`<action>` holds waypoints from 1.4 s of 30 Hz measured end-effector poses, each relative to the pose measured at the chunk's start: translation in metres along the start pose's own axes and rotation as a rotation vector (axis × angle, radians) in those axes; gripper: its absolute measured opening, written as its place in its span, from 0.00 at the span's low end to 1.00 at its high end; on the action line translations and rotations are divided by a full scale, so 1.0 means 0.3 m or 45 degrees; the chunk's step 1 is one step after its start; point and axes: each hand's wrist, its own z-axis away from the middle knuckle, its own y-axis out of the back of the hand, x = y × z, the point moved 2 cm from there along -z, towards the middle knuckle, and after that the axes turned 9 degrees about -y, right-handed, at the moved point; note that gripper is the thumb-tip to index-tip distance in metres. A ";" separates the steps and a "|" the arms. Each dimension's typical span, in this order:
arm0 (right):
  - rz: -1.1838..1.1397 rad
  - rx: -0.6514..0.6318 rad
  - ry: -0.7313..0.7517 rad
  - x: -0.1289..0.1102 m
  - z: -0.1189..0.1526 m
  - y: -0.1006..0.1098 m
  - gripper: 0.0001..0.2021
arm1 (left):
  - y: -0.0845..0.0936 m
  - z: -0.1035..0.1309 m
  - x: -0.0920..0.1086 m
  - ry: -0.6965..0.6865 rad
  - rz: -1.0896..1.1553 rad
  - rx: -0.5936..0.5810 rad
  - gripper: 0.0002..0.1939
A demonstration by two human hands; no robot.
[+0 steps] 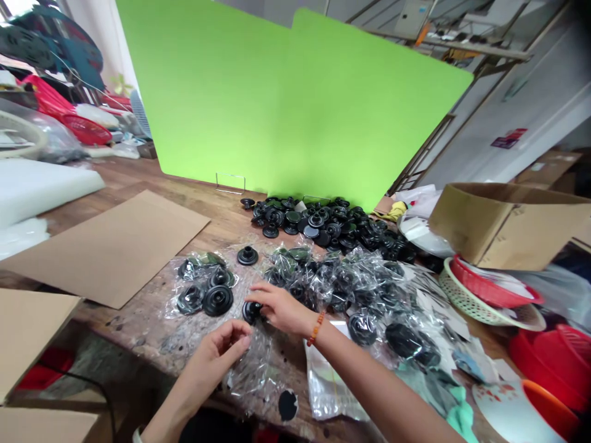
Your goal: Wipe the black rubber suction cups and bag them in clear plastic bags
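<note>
My right hand, with an orange bead bracelet at the wrist, has its fingers around a black round part on the table. Just to its lower left, my left hand has curled fingers close to the thumb, over crumpled clear film; whether it pinches the film is hard to tell. Beyond my left hand lie a bare black disc and several bagged ones. Another bare black part stands farther back. Bagged black parts are heaped behind my right hand.
A pile of unbagged black parts lies before green boards. Brown cardboard is at left, an open carton and baskets at right. Clear bags lie beneath my right forearm.
</note>
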 end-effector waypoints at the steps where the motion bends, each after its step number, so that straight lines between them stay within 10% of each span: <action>1: 0.075 -0.064 0.046 -0.002 -0.014 -0.007 0.20 | 0.003 -0.001 0.007 -0.030 -0.071 -0.004 0.09; 8: -0.452 0.444 -0.457 -0.093 -0.012 0.081 0.08 | -0.004 -0.002 0.035 -0.333 -0.470 0.027 0.06; 12: -0.913 0.216 -0.753 -0.124 0.021 0.072 0.11 | -0.033 -0.005 0.038 -0.513 -0.510 0.073 0.06; 17: -0.795 0.133 -0.824 -0.100 0.060 0.069 0.09 | -0.037 -0.004 0.013 -0.585 -0.392 0.276 0.05; 20: -0.582 0.074 -0.701 -0.103 0.075 0.083 0.06 | -0.031 -0.008 -0.010 -0.445 -0.205 0.441 0.01; 26: -0.531 -0.060 -0.545 -0.109 0.096 0.045 0.12 | -0.092 -0.012 -0.028 0.086 0.637 0.216 0.08; 42: -0.415 0.245 -0.641 -0.149 0.197 0.005 0.04 | -0.120 -0.017 -0.067 0.207 0.959 0.500 0.16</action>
